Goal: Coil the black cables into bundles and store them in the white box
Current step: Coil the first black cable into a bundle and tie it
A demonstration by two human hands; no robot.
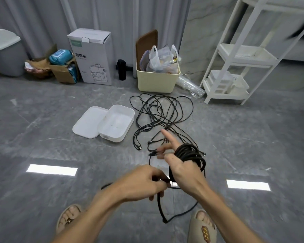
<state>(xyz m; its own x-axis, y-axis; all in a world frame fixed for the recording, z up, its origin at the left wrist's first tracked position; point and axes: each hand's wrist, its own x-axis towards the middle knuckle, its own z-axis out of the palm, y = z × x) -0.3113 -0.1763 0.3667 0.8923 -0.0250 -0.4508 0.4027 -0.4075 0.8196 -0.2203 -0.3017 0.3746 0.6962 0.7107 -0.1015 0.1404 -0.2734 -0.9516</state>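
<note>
Head: loose cables (pixel 158 113) beside white box (pixel 116 123).

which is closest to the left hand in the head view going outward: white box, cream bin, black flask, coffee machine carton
From the left hand:
1. white box, open on the floor just ahead
2. cream bin, farther back, slightly right
3. black flask, by the curtain
4. coffee machine carton, back left; flask and carton are nearly level
</note>
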